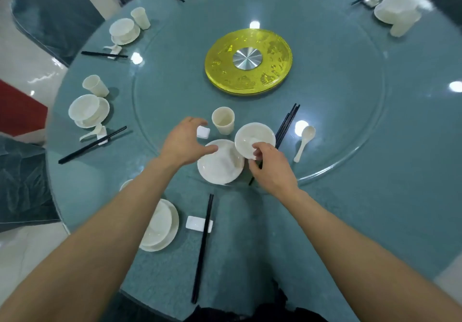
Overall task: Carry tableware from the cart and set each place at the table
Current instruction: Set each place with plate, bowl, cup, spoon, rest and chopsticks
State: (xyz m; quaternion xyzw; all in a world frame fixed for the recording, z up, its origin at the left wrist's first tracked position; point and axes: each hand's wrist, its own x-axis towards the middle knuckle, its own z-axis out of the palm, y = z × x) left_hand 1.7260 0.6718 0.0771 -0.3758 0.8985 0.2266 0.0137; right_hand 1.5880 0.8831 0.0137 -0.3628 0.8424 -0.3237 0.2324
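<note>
Our right hand [271, 169] pinches the bowl [252, 138] at its 5 o'clock rim; the bowl overlaps the plate [220, 166] at the plate's 2 o'clock edge. Our left hand [186, 141] is spread and holds nothing, its thumb over the plate's 10 o'clock rim and its fingers above the rest [203, 131]. On the bench [337, 126], the cup [223, 120] stands at the bowl's 10 o'clock, with the chopsticks [287, 124] and spoon [303, 143] at its 3 o'clock.

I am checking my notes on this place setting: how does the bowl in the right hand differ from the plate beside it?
The bowl is smaller and deeper; the plate is wider and shallower. The right hand pinches the bowl's rim; the plate lies flat on the glass turntable. Both are white and round.
</note>
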